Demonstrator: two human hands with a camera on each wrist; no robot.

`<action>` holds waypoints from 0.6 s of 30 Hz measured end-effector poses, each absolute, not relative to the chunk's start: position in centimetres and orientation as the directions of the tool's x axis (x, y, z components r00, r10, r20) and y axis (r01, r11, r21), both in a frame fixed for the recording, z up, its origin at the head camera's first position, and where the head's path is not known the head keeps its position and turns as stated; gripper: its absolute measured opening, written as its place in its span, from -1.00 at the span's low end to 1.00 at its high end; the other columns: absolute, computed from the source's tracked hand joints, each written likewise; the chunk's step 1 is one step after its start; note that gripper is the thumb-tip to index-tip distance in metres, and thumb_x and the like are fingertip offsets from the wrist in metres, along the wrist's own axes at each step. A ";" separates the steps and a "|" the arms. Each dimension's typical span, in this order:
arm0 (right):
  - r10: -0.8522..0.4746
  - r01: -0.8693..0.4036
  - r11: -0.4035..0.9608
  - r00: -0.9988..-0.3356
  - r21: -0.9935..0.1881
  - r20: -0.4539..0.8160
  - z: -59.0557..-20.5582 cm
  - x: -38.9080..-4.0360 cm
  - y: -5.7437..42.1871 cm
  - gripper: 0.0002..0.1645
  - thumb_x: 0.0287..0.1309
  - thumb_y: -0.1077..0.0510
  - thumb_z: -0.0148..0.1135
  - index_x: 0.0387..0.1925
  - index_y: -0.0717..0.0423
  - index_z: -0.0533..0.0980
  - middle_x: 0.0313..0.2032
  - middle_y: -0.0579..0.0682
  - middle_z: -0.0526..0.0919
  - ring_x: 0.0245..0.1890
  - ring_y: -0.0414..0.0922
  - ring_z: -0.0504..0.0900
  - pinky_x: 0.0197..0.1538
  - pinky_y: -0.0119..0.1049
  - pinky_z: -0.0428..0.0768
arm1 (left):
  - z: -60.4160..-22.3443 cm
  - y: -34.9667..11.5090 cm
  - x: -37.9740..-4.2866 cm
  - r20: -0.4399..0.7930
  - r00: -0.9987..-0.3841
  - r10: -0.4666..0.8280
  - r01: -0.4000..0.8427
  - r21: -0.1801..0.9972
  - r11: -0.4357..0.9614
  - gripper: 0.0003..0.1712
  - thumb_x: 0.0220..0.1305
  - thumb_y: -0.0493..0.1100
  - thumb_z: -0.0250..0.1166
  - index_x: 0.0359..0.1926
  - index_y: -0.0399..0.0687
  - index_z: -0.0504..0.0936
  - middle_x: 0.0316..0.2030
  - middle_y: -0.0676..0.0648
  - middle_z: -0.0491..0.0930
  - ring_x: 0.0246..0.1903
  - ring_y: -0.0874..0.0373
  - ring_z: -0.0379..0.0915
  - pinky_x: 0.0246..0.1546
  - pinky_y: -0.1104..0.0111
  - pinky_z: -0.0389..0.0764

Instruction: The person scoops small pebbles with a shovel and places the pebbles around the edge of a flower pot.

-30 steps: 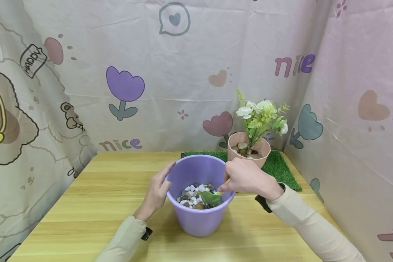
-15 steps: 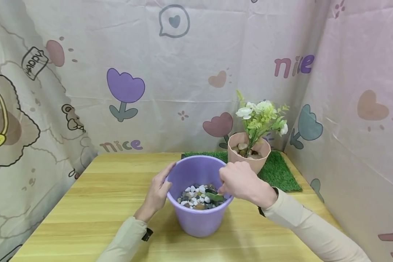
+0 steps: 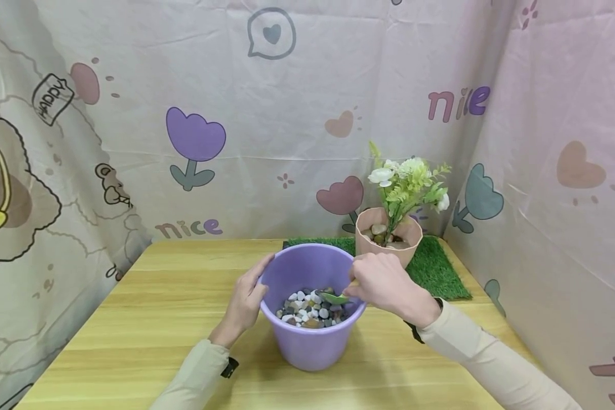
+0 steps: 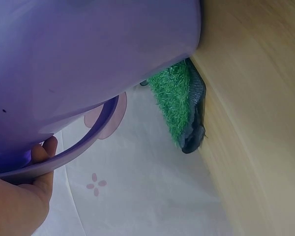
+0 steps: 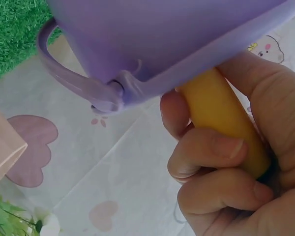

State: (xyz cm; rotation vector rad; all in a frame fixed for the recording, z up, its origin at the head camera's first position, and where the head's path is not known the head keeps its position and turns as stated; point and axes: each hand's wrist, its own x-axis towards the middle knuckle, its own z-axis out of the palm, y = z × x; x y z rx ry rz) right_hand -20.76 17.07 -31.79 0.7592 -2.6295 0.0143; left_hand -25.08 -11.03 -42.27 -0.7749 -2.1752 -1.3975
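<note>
A purple bucket [image 3: 314, 346] stands upright on the table, with white, grey and brown pebbles [image 3: 303, 312] covering its bottom. At its left side my left hand [image 3: 243, 303] grips the rim; in the left wrist view, fingers curl around the bucket's purple handle [image 4: 83, 143]. My right hand [image 3: 386, 286] is over the bucket's right rim. Its fingers wrap the yellow handle of a small garden trowel [image 5: 221, 118]. The green trowel blade [image 3: 334, 298] is inside the bucket, at the pebbles on the right; whether it carries any is too small to tell.
Behind the bucket, a pink pot [image 3: 389, 250] with stones and white flowers [image 3: 410, 176] stands on a green grass mat [image 3: 438, 273]. The wooden table [image 3: 154, 319] meets a printed cloth backdrop [image 3: 277, 125] at the back and sides.
The trowel blade first dips to the right among the pebbles, then rises slightly and lies flatter. My right hand shifts a little with it. My left hand and the bucket stay put.
</note>
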 end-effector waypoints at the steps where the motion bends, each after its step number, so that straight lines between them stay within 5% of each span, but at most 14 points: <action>1: -0.507 -0.514 0.853 -0.772 0.094 0.383 -31.9 -20.8 17.1 -0.59 -0.17 -0.13 0.51 -0.83 -0.23 0.45 -0.69 -0.30 0.38 -0.75 -0.31 0.27 -0.74 -0.41 0.18 | -42.3 -11.0 -25.1 0.629 -0.746 0.220 0.663 0.670 0.333 -0.25 0.08 -0.40 -0.05 0.39 -0.29 0.31 0.32 -0.26 0.41 0.27 -0.20 0.39 0.25 -0.08 0.45; 11: -0.508 -0.532 0.842 -0.720 0.095 0.473 -33.2 -21.1 17.3 -0.77 -0.11 -0.13 0.50 -0.65 -0.19 0.63 -0.60 -0.31 0.42 -0.70 -0.33 0.32 -0.73 -0.46 0.16 | -42.2 -11.0 -25.2 0.656 -0.727 0.203 0.678 0.639 0.363 -0.24 0.04 -0.41 -0.04 0.37 -0.26 0.36 0.30 -0.23 0.45 0.28 -0.13 0.39 0.31 0.00 0.39; 18: -0.603 -0.611 0.775 -0.637 0.161 0.481 -33.7 -22.5 17.7 -0.63 -0.10 -0.19 0.47 -0.74 -0.20 0.50 -0.61 -0.28 0.36 -0.71 -0.34 0.28 -0.72 -0.49 0.15 | -42.3 -11.0 -25.2 0.665 -0.720 0.201 0.686 0.637 0.351 -0.25 0.05 -0.43 -0.04 0.37 -0.27 0.36 0.29 -0.25 0.45 0.27 -0.16 0.40 0.30 -0.04 0.38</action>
